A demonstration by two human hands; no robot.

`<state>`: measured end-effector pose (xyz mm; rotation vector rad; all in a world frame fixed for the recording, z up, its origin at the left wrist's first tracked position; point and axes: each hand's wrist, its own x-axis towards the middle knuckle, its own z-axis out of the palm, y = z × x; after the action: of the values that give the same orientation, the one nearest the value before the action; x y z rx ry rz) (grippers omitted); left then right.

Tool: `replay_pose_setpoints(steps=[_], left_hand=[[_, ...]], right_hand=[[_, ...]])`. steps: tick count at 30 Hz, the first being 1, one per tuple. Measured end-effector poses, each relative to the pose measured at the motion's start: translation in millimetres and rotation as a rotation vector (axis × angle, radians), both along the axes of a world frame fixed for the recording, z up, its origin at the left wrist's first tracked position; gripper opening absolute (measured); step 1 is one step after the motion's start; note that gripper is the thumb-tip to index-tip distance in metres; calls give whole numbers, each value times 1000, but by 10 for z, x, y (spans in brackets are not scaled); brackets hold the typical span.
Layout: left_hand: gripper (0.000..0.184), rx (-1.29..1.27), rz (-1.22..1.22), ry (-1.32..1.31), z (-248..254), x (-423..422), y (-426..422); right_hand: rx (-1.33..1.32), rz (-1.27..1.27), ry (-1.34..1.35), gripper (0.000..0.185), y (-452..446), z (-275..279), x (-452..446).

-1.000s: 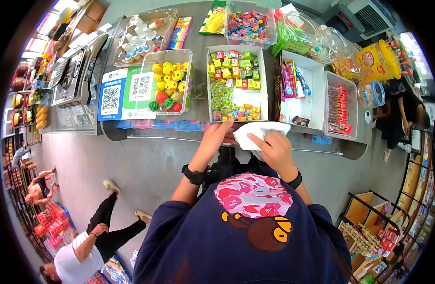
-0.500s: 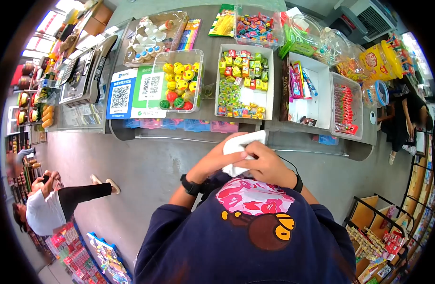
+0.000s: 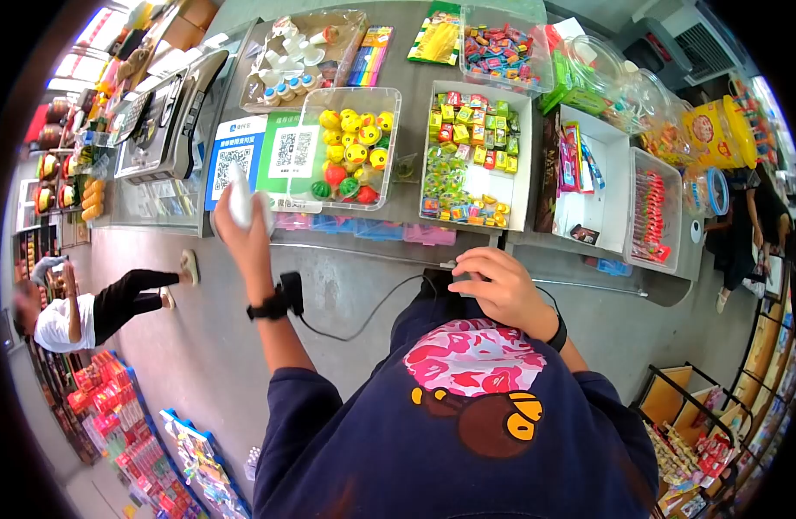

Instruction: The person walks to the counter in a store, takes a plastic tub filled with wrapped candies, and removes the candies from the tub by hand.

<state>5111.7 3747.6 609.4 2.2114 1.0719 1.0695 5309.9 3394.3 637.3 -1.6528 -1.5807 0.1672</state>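
My left hand [image 3: 247, 238] is raised toward the counter's near edge, closed on a white cloth [image 3: 240, 197] that is a little blurred. The cloth overlaps the blue and green QR-code sign [image 3: 287, 183] in view; whether it touches the sign I cannot tell. To the right of the sign stands a clear plastic box [image 3: 393, 160] of yellow and red-green balls. My right hand [image 3: 495, 284] hovers in front of my waist, fingers loosely apart and nothing in them. A thin black cable [image 3: 355, 333] runs from the dark device at my left wrist.
A white carton [image 3: 521, 186] of small wrapped sweets, a second carton [image 3: 619, 203] and a clear bin [image 3: 672, 173] of red packets line the counter. A scale [image 3: 169, 121] stands at the left. One person [image 3: 78, 320] walks at the left; another stands far right.
My hands were together on the white cloth; now they are apart. The left has carried it left and toward the sign, while the right has let go. The person at left has moved.
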Motion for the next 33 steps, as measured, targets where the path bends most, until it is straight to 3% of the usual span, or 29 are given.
replay_pose_setpoints(steps=[3,4,5,7,8,13,17,19,21,23,24,26,27,30,33], left_hand=[[62,189,-217,314,-451,298,325],[77,43,-230,390,-473,382,299],[77,44,-232,390,-496,390,326],[89,-79,-370,34,-542,386,340],[92,-47,-263,176,-388,349,233],[68,-129,-302,-8,12,282,78],[48,43,-332,-10,829,613,-344],[34,149,-648,177,1072,904,-768],[28,386,-820,393,960,1169,-1020],[31,557,-669,672,683,1421,-1160],[31,560,-671,673,586,1487,-1161],[36,856,-538,884,448,1616,-1157],[36,860,-537,884,401,1660,-1170],[45,1079,-517,1417,307,1757,-1212],[47,1088,-512,1592,311,1725,-1408]], right_hand=[[-9,44,-17,19,46,-26,10],[-23,47,-22,18,48,-14,14],[-36,47,-29,18,52,-11,26],[-46,12,-28,18,28,4,42],[-57,-15,-29,18,3,17,56],[-53,-87,-23,18,-103,3,121],[-34,-142,-6,18,-162,-37,139],[-23,-138,4,19,-159,-35,132],[-6,-137,10,19,-131,-43,146],[17,-137,-18,20,-110,7,121],[20,-139,-16,20,-111,26,106],[33,-117,-23,21,-110,33,100],[37,-119,-23,21,-127,32,95],[49,-118,3,22,-185,22,79],[47,-144,1,21,-256,-10,98]])
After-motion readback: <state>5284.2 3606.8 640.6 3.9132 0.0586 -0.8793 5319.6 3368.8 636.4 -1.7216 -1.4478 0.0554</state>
